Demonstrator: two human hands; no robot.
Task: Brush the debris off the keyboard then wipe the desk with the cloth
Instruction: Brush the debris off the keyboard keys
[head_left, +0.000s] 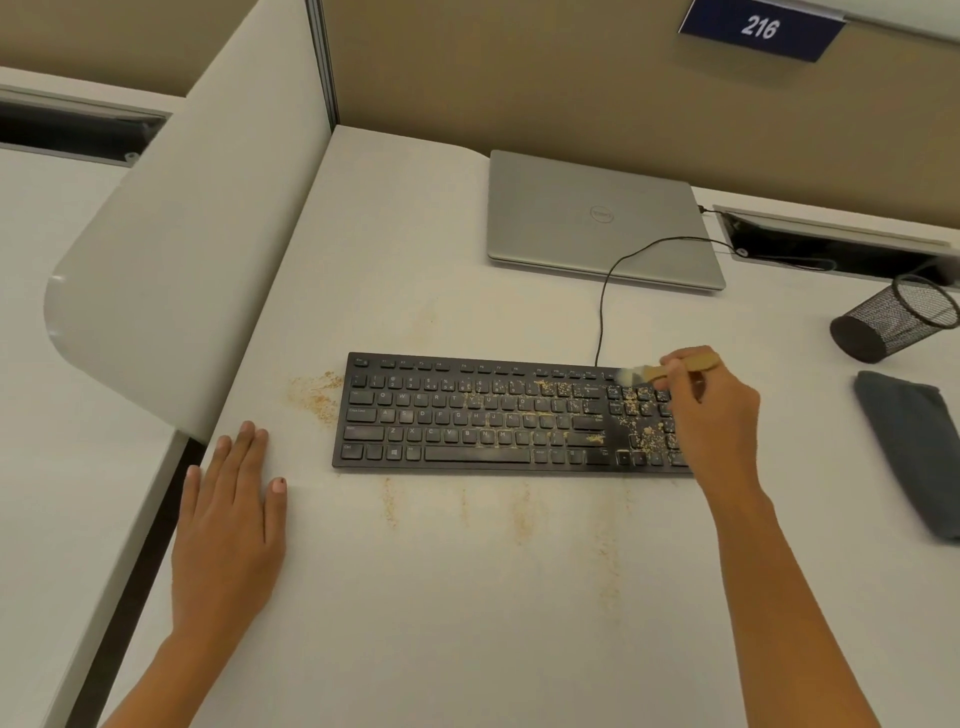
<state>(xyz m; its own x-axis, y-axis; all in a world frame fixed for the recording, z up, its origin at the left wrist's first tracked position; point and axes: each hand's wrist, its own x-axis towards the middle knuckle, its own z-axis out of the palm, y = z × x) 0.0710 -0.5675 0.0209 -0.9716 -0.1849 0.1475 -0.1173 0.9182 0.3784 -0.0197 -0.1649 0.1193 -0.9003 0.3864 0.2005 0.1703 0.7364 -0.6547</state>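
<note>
Black keyboard (509, 415) lies flat mid-desk, with tan debris (644, 431) thickest over its right-hand keys. More crumbs lie on the desk (467, 597) just left of it, and faint streaks in front. We note the right hand (711, 410) over the keyboard's right end, fingers curled round a wooden-handled brush (670, 371), bristles blurred at the top-right keys. Left hand (228, 519) rests flat on the desk, fingers straight, holding nothing. Grey cloth (909, 452) lies far right; closed laptop (597, 218) and mesh cup (893, 322) sit behind.
</note>
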